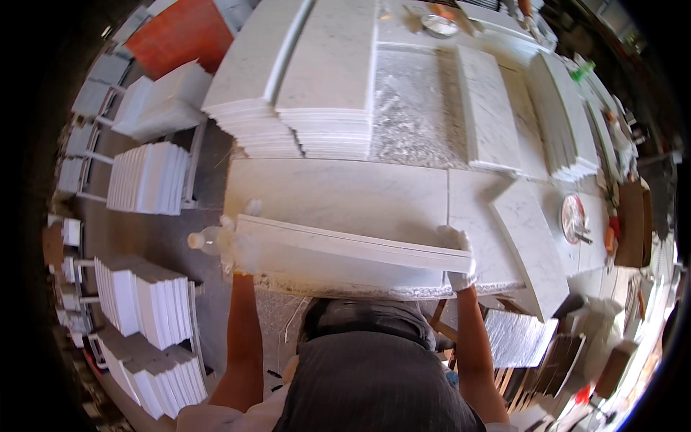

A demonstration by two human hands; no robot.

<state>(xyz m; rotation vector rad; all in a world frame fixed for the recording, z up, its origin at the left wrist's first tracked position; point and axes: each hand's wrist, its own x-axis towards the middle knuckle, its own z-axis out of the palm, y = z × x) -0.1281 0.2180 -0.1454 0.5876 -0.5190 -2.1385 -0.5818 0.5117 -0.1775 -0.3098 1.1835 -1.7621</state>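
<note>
Close in front of my body, long white marble slabs [353,245] lie together, with their narrow edges turned up and a thin line between them. My left hand [243,253], in a pale glove and partly smeared, is closed around their left end. At the right end my right hand [462,261], also in a white glove, grips them with its fingers over the edge. Beside my left hand lies a clear plastic bottle [205,240]. Under the slabs is a pale, dusty marble worktop [338,186]. Another marble slab [531,245] lies at a slant to the right.
Two tall stacks of marble slabs [327,61] stand at the back. More slabs [489,108] lie at the back right, near a round dish [574,217] with a tool in it. Racked tiles [149,178] fill the left. Another person's hand [529,21] shows far right.
</note>
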